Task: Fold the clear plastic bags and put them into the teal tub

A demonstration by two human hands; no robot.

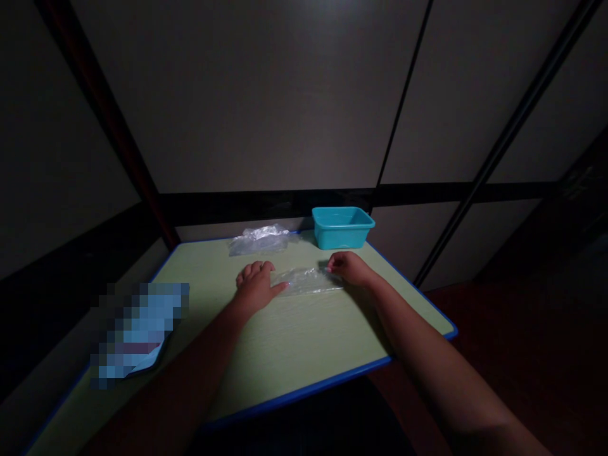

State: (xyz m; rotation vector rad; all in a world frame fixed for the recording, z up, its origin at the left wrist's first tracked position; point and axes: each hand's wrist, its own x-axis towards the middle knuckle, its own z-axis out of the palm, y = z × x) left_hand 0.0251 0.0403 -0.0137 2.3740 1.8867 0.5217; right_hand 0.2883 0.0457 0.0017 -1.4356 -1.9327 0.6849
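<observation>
A clear plastic bag (308, 280) lies flat and slightly wrinkled on the table between my two hands. My left hand (256, 286) rests palm down at its left end, fingers spread, with the thumb on or beside the plastic. At the other end, my right hand (349, 268) has its fingers pinched together at the bag's right edge. Behind my left hand sits a crumpled heap of clear plastic bags (262, 240); how many are in it I cannot tell.
A turquoise plastic basket (342, 235) stands at the table's back right. At the left lies a flat, pixelated bluish object (147, 332). The pale green table (304, 342) has a blue edge, with panelled doors (266, 101) behind it.
</observation>
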